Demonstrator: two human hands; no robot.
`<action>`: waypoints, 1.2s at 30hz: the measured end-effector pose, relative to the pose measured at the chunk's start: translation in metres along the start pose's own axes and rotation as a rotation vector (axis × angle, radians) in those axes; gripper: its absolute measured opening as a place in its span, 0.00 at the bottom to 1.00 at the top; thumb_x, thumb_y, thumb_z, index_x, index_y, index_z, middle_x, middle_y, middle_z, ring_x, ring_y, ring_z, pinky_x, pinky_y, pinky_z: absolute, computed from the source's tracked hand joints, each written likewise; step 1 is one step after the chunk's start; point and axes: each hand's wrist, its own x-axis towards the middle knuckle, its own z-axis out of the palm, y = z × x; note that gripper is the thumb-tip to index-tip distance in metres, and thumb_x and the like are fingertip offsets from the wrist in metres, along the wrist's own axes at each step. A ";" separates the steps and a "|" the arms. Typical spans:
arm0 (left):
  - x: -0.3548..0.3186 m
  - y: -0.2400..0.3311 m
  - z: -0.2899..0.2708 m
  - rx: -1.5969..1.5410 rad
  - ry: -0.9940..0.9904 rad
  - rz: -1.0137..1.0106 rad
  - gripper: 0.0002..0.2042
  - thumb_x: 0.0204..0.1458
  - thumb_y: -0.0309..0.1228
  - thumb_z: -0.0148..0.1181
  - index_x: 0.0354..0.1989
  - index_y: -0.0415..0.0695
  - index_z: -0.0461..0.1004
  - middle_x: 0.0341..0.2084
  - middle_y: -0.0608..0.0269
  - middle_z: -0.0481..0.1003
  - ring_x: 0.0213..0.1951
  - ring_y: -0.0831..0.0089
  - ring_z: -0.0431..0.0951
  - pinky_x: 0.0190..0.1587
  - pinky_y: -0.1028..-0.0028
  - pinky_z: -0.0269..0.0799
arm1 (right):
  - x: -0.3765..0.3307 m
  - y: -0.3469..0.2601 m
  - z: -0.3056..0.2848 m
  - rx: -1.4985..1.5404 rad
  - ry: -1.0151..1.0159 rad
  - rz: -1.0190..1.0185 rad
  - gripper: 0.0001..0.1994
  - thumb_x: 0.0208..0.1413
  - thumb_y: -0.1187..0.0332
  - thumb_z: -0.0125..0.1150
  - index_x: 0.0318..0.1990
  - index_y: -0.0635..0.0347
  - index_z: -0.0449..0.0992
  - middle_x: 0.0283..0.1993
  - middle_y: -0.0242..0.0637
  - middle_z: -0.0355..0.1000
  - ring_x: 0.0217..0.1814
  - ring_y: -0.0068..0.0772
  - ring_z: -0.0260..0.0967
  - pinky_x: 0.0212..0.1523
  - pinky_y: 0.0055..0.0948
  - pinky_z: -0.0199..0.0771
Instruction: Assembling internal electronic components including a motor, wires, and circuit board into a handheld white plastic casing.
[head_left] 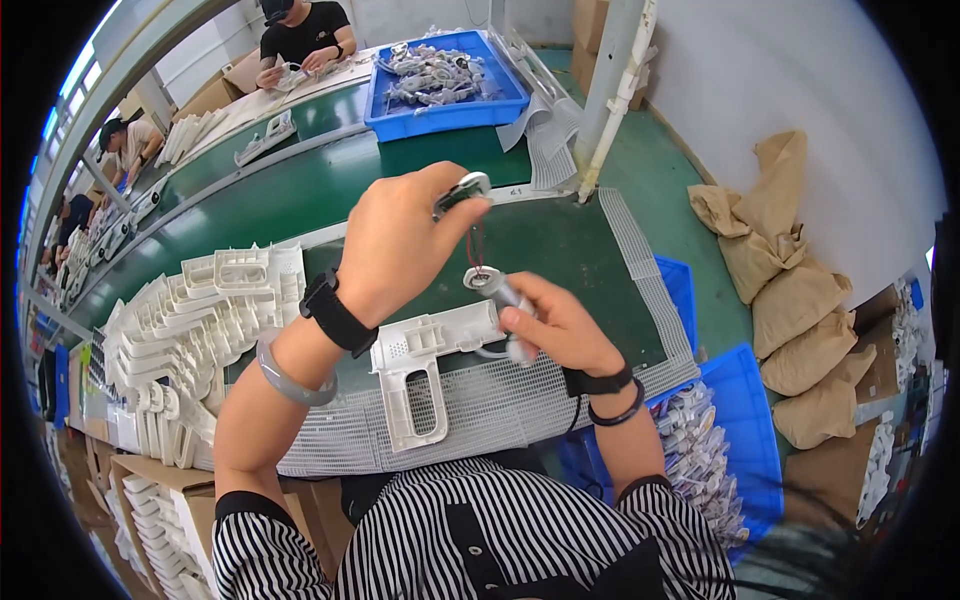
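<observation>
Head view: our left hand (400,232) pinches a small part (474,186), our right hand (562,326) a wired cylinder (507,296); the white shell (455,334) seems unfilled.

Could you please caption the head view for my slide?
Left hand holds a small wired part, right hand a grey cylinder, over a green worktop.

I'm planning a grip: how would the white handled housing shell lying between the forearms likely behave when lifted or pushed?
The white handled housing shell is probably stiff, given its moulded ribs. Its open form suggests low weight. Lying flat, it seems unlikely to roll.
</observation>
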 end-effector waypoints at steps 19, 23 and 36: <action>-0.170 -0.042 0.023 -0.742 -0.168 -1.019 0.15 0.60 0.37 0.66 0.45 0.34 0.78 0.17 0.66 0.77 0.12 0.83 0.69 0.14 0.79 0.62 | 0.015 0.011 0.008 -0.611 -0.181 0.279 0.60 0.48 0.66 0.75 0.78 0.58 0.30 0.43 0.47 0.77 0.40 0.44 0.78 0.44 0.34 0.77; -0.202 -0.077 0.030 -0.882 0.248 -1.108 0.14 0.63 0.34 0.63 0.49 0.35 0.77 0.18 0.66 0.77 0.10 0.82 0.70 0.09 0.82 0.58 | 0.053 0.057 0.047 -0.601 -0.340 -0.036 0.50 0.50 0.66 0.72 0.76 0.58 0.44 0.49 0.42 0.76 0.48 0.50 0.75 0.51 0.41 0.76; -0.221 -0.096 0.027 -1.008 0.254 -1.238 0.15 0.66 0.35 0.57 0.52 0.36 0.70 0.28 0.58 0.80 0.19 0.71 0.82 0.14 0.80 0.75 | 0.091 0.101 0.086 -0.664 -0.470 -0.290 0.19 0.51 0.62 0.72 0.51 0.52 0.81 0.56 0.35 0.73 0.56 0.42 0.70 0.56 0.40 0.73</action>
